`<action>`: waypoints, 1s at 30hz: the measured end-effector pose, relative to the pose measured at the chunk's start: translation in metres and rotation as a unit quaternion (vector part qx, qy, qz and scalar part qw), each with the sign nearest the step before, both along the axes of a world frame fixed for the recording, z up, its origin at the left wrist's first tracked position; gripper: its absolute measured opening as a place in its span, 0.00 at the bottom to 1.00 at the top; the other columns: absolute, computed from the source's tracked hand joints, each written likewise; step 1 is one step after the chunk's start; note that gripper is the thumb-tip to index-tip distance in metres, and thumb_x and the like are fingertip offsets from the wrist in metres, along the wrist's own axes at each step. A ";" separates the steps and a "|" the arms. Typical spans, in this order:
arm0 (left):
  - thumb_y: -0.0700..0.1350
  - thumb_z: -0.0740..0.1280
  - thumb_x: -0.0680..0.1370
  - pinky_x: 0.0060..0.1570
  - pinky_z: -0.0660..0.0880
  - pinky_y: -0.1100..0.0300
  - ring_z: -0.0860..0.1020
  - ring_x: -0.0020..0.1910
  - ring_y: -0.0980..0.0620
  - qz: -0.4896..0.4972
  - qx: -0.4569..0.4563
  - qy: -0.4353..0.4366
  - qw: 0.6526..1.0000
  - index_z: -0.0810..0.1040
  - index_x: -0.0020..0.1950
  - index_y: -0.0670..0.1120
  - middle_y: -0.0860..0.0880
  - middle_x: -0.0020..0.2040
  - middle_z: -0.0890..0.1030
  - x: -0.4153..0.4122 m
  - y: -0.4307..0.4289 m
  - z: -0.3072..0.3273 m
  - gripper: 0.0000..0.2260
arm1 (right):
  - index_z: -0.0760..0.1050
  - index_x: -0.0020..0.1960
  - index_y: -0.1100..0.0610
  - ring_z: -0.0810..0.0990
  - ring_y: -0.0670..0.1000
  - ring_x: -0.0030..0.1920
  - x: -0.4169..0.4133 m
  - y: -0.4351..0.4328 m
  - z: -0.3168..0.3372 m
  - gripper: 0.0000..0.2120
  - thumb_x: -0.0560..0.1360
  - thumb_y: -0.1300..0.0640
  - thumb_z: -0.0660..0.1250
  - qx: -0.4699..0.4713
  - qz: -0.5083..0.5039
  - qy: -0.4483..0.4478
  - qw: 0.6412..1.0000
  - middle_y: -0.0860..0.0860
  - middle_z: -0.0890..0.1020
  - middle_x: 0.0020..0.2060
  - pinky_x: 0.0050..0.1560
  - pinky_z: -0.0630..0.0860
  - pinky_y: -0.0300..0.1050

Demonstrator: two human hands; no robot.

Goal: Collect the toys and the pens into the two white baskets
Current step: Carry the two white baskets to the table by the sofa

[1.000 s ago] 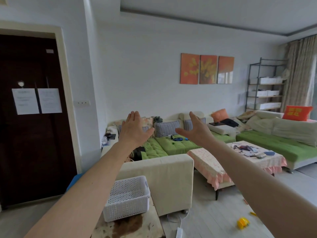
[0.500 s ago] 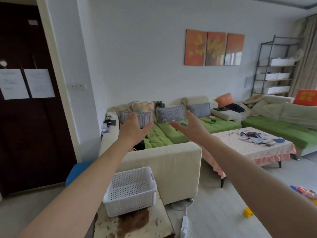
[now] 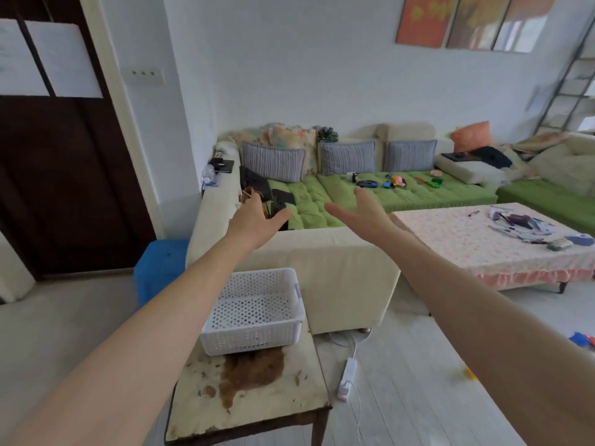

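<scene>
- White basket (image 3: 254, 313): perforated plastic, matt.
- Counter (image 3: 248, 400) under the basket: worn, chipped pale top, brown stain.
- Sofa (image 3: 322, 268) behind the basket: cream cloth, tufted green cushions.
- Floor (image 3: 402, 381): pale wood planks.

Home living room: sofa (image 3: 338, 272), cushions (image 3: 347, 157), wall paintings (image 3: 467, 22).

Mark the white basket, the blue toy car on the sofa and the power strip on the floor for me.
white basket (image 3: 251, 338), head view, front wall.
blue toy car (image 3: 367, 184), head view, middle of its body.
power strip (image 3: 347, 377), head view, middle of its casing.
</scene>
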State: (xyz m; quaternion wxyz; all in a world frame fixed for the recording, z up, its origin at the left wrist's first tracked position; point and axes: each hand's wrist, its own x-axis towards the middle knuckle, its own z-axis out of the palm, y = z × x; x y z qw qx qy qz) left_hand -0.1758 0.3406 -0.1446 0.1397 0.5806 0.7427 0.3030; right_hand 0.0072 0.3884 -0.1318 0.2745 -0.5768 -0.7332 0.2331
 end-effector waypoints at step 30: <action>0.54 0.59 0.78 0.30 0.66 0.61 0.74 0.41 0.51 0.094 -0.243 -0.102 0.960 0.62 0.70 0.36 0.41 0.58 0.76 -0.197 0.198 -0.300 0.28 | 0.56 0.73 0.63 0.69 0.57 0.67 -0.148 0.224 -0.282 0.28 0.79 0.52 0.58 -0.261 0.007 -0.133 0.956 0.59 0.67 0.69 0.60 0.67 0.44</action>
